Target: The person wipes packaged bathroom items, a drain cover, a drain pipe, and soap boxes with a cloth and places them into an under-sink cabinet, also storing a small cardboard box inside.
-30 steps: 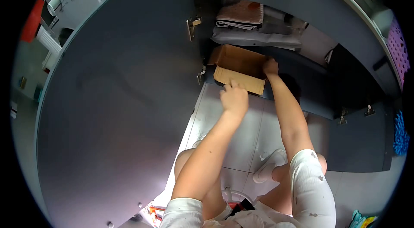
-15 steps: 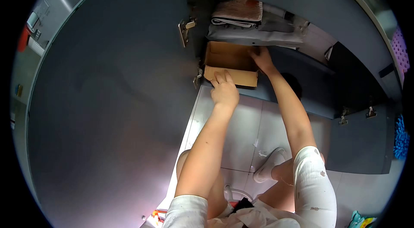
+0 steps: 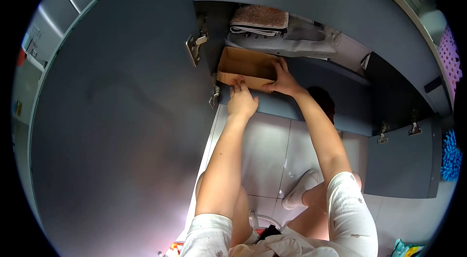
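Observation:
An open-topped cardboard box (image 3: 253, 81) sits inside the grey cabinet, near its left side, and its visible inside is bare. My left hand (image 3: 242, 102) is at the front wall of the box, fingertips pressed against it near the rim, thumb held apart. At the right end, my right hand (image 3: 286, 81) grips the box, with the thumb on the front side and the fingers reaching along the end wall. Behind the box lie a folded brownish textile (image 3: 259, 17) and a grey plastic-wrapped bundle (image 3: 287, 45).
A large open cabinet door (image 3: 116, 111) with metal hinges (image 3: 194, 49) fills the left. Another open door (image 3: 401, 159) stands at the right. A round dark object (image 3: 321, 104) shows beyond my right forearm. Below are the tiled floor (image 3: 265, 142) and a white shoe (image 3: 301, 190).
The box's front flap, earlier folded outward under my left hand, now stands up as a wall. My right hand has moved from the inner right side to the front right corner.

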Available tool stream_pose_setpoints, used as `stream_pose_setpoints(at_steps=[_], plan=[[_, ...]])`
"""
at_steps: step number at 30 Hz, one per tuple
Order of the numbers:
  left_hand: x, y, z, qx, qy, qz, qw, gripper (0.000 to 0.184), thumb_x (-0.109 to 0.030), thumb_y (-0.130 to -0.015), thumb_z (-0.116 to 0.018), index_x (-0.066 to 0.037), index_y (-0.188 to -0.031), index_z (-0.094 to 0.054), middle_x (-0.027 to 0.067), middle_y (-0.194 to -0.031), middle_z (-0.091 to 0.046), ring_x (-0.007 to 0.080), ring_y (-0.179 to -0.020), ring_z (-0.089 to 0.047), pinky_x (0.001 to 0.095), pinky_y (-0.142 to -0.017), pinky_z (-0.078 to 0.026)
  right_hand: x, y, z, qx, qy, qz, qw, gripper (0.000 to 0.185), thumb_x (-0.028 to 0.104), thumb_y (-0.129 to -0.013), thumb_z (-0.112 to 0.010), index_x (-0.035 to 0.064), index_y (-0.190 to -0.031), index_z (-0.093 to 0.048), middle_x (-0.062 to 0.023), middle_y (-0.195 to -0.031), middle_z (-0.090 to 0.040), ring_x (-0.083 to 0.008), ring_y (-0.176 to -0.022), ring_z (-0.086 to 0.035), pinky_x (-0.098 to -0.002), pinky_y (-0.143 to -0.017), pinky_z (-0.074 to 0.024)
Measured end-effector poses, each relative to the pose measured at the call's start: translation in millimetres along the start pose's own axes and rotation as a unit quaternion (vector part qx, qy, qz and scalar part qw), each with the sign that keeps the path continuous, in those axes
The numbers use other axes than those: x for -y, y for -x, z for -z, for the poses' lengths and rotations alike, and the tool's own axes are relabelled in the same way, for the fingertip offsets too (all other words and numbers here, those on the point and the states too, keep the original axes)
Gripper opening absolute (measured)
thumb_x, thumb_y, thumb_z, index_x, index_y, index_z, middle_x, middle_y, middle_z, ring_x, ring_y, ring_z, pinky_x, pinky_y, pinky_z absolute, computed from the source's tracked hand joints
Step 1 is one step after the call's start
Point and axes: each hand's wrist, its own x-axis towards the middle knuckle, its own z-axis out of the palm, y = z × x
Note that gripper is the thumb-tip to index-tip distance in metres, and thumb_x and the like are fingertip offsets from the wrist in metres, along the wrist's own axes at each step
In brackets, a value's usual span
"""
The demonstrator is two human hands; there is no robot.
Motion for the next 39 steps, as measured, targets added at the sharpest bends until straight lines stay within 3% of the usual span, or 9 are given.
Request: stream_pose_setpoints(at_steps=[12, 21, 26, 28, 30, 31, 34, 38, 39], plan=[[-6, -11, -2, 0.029, -0.004, 0.027, 0.999, 0.084, -0.028, -0.074, -0.057, -0.003, -0.134, -0.003, 0.0242, -0.136, -0.017, 0.0393, -0.110, -0.042, 0.0388, -0.090, -0.038, 16, 1, -3, -0.005, 0.070, -0.061, 0.996, 0.108, 0.050, -0.059, -0.069, 0.0069, -0.135, -0.005, -0.0218, -0.139, 0.000, -0.0354, -0.126, -0.020, -0.0378, -0.098, -0.0312], [-30, 19, 18, -0.061, -0.002, 0.139, 0.988, 0.064, -0.024, -0.073, -0.057, 0.000, -0.125, -0.026, 0.0239, -0.127, -0.030, 0.0363, -0.102, -0.047, 0.0426, -0.080, -0.044, 36, 48, 10, -0.047, 0.162, 0.009, 0.986, 0.088, 0.043, -0.070, -0.063, 0.0072, -0.134, -0.016, -0.0228, -0.138, -0.007, -0.0364, -0.127, -0.014, -0.0405, -0.097, -0.0310], [-45, 61, 38, -0.101, -0.037, 0.069, 0.992, 0.046, -0.023, -0.072, -0.060, 0.001, -0.107, -0.044, 0.0250, -0.125, -0.027, 0.0336, -0.096, -0.049, 0.0394, -0.071, -0.049, 72, 98, 31, -0.097, 0.153, 0.087, 0.980, 0.050, 0.028, -0.074, -0.060, 0.0034, -0.116, -0.046, -0.0250, -0.130, -0.028, -0.0361, -0.119, -0.032, -0.0347, -0.094, -0.0344], [-52, 83, 45, -0.170, -0.014, 0.026, 0.985, 0.036, -0.024, -0.071, -0.060, 0.001, -0.095, -0.051, 0.0239, -0.124, -0.030, 0.0332, -0.093, -0.051, 0.0383, -0.069, -0.050, 85, 114, 27, -0.182, 0.148, 0.193, 0.953, 0.035, 0.023, -0.075, -0.057, 0.0072, -0.106, -0.053, -0.0176, -0.128, -0.036, -0.0332, -0.106, -0.047, -0.0377, -0.084, -0.0433], [-60, 104, 52, -0.242, 0.042, -0.014, 0.969, 0.031, -0.023, -0.068, -0.059, 0.000, -0.090, -0.055, 0.0231, -0.119, -0.038, 0.0326, -0.091, -0.052, 0.0374, -0.068, -0.049, 103, 127, 19, -0.175, 0.043, 0.276, 0.944, 0.022, 0.016, -0.076, -0.053, 0.0049, -0.094, -0.057, -0.0130, -0.108, -0.053, -0.0309, -0.093, -0.054, -0.0393, -0.075, -0.0449], [-65, 116, 51, -0.300, 0.023, -0.048, 0.953, 0.029, -0.021, -0.067, -0.058, -0.001, -0.088, -0.056, 0.0227, -0.116, -0.040, 0.0322, -0.090, -0.052, 0.0374, -0.067, -0.049, 124, 146, 21, -0.136, 0.006, 0.225, 0.965, 0.017, 0.014, -0.076, -0.052, 0.0045, -0.089, -0.057, -0.0157, -0.093, -0.058, -0.0330, -0.086, -0.056, -0.0394, -0.072, -0.0450], [-80, 187, 90, -0.368, 0.024, -0.105, 0.923, 0.022, -0.011, -0.067, -0.056, 0.000, -0.086, -0.055, 0.0218, -0.105, -0.048, 0.0319, -0.086, -0.054, 0.0366, -0.067, -0.048, 144, 174, 11, -0.170, 0.094, 0.273, 0.942, 0.021, 0.021, -0.078, -0.050, 0.0059, -0.093, -0.053, -0.0153, -0.079, -0.058, -0.0328, -0.072, -0.057, -0.0405, -0.059, -0.0447], [-75, 302, 108, -0.475, -0.063, -0.139, 0.867, 0.017, -0.013, -0.068, -0.058, -0.002, -0.081, -0.057, 0.0116, -0.080, -0.055, 0.0247, -0.080, -0.053, 0.0312, -0.063, -0.044, 217, 246, -8, -0.027, -0.225, 0.232, 0.946, 0.016, 0.008, -0.082, -0.047, 0.0077, -0.095, -0.056, -0.0073, -0.087, -0.059, -0.0145, -0.084, -0.055, -0.0246, -0.067, -0.0447], [-65, 333, 104, -0.448, 0.018, -0.175, 0.876, 0.017, -0.014, -0.069, -0.058, -0.003, -0.081, -0.057, 0.0097, -0.080, -0.055, 0.0231, -0.079, -0.053, 0.0313, -0.063, -0.044, 228, 253, -19, -0.005, -0.240, 0.246, 0.939, 0.016, 0.006, -0.081, -0.049, 0.0064, -0.095, -0.057, -0.0070, -0.086, -0.060, -0.0122, -0.081, -0.056, -0.0235, -0.066, -0.0444]])
